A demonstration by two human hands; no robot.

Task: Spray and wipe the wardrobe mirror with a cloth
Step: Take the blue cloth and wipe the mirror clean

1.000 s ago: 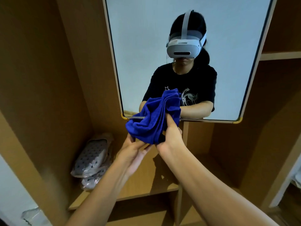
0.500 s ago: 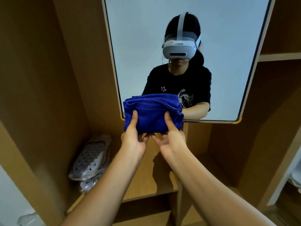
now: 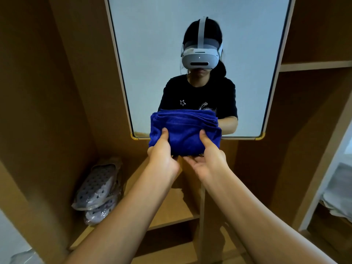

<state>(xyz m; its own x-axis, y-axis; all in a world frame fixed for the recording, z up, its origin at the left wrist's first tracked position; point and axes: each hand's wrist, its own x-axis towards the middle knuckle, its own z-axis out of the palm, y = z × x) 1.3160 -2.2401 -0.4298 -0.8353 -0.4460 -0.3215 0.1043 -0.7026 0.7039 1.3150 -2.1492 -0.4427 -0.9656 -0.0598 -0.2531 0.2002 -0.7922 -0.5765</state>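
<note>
Left hand (image 3: pixel 163 159) and right hand (image 3: pixel 208 161) each pinch the folded blue terry cloth (image 3: pixel 184 133), thumbs on its near face, remaining fingers hidden beneath its lower edge. The cloth is held in the air before the bottom edge of the tall, pale-framed wardrobe mirror (image 3: pixel 152 44), overlapping that edge in view; contact with the glass cannot be judged. Lower left, plastic-wrapped grey perforated slippers (image 3: pixel 98 189) lie on a wooden wardrobe shelf (image 3: pixel 171 210).

One folded blue terry cloth (image 3: pixel 184 134), one tall wood-framed wardrobe mirror (image 3: pixel 152 54), two bare hands, and two plastic-wrapped perforated pale slippers (image 3: pixel 97 189).
</note>
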